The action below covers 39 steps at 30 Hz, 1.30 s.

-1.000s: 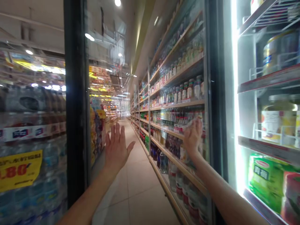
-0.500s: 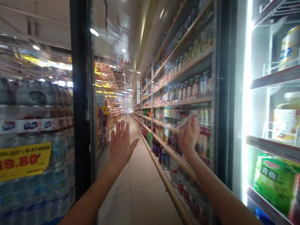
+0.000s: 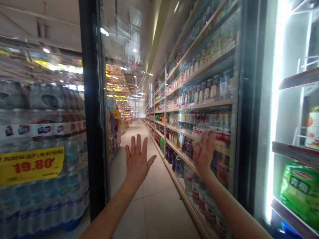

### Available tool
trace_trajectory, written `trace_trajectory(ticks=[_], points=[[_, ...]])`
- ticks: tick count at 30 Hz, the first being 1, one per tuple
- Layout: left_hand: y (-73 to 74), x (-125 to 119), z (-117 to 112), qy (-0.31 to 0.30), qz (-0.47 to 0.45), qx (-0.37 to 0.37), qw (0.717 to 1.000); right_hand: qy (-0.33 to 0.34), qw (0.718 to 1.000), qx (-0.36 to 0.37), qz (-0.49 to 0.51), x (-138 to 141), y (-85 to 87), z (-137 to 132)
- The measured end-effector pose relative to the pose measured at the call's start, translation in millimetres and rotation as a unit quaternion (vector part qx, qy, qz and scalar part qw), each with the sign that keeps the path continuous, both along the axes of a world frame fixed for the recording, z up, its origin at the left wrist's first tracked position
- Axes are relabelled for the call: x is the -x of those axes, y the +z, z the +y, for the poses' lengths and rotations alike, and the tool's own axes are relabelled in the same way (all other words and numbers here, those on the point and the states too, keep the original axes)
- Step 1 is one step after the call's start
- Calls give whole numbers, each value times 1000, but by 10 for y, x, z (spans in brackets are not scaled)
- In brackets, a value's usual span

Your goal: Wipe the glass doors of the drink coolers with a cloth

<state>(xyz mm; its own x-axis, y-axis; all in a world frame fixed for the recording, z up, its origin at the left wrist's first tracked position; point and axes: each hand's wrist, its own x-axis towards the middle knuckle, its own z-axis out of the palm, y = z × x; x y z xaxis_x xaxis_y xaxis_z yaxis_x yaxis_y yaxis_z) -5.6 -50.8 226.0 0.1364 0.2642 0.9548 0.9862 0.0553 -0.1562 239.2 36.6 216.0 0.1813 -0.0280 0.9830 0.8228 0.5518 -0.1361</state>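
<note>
A glass door (image 3: pixel 171 186) with a dark frame (image 3: pixel 92 99) stands in front of me, and the shop aisle shows through it. My left hand (image 3: pixel 137 162) lies flat against the glass, fingers spread, holding nothing. Higher up to the right, my right hand (image 3: pixel 204 156) presses a crumpled pale cloth (image 3: pixel 197 140) to the pane. Most of the cloth is hidden behind the fingers, and its exact material is hard to make out.
A lit cooler (image 3: pixel 271 99) with shelves is at the right, holding a green pack (image 3: pixel 299 191). Stacked bottle packs (image 3: pixel 50 113) with a yellow price sign (image 3: pixel 32 166) stand at the left. Beyond the glass are shelves of bottles (image 3: pixel 206 91).
My right hand has moved a little down the glass with the cloth. The view has turned slightly left, so the door and shelves sit further right. My left hand stays spread on the pane.
</note>
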Motion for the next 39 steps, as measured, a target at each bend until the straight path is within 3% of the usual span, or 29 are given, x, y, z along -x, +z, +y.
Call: trace_trajectory(ticks=[2, 4, 6, 9, 11, 14, 16, 18, 21, 24, 27, 29, 31, 34, 39], points=[[-47, -34, -13, 1, 4, 5, 1000, 30, 993, -5, -116, 378, -39, -126], [-95, -61, -32, 3, 5, 11, 1000, 39, 980, -11, -193, 516, -76, -187], [-132, -84, -47, 7, 4, 14, 1000, 25, 981, -12, -194, 319, -106, -142], [-155, -111, -48, 12, 0, 21, 1000, -15, 998, -3, -63, -249, -109, 43], [-158, -122, -41, 13, -3, 20, 1000, -28, 999, 0, 24, -412, -100, 105], [-165, -131, -37, 13, -3, 17, 1000, -4, 1000, 1, 3, -57, -146, -21], [-171, -132, -43, 13, -1, 18, 1000, 23, 994, 2, -111, 347, -209, -176], [-178, -132, -56, 16, 1, 19, 1000, 40, 975, -2, -220, 565, -273, -279], [-191, -139, -74, 23, 3, 28, 999, 22, 975, -8, -220, 281, -333, -220], [-204, -149, -74, 24, -3, 41, 999, -26, 998, -5, -59, -278, -310, -10], [-215, -147, -65, 20, -14, 43, 999, -33, 999, 6, 23, -331, -311, 24], [-219, -139, -62, 16, -17, 40, 999, -10, 998, 16, -52, -54, -390, -88], [-220, -132, -63, 13, -14, 36, 999, 21, 981, 21, -191, 226, -508, -211], [-222, -131, -66, 14, -10, 32, 999, 17, 960, 20, -280, 189, -663, -241], [-227, -144, -68, 14, -5, 26, 1000, -82, 996, 39, -2, -569, -697, 7]])
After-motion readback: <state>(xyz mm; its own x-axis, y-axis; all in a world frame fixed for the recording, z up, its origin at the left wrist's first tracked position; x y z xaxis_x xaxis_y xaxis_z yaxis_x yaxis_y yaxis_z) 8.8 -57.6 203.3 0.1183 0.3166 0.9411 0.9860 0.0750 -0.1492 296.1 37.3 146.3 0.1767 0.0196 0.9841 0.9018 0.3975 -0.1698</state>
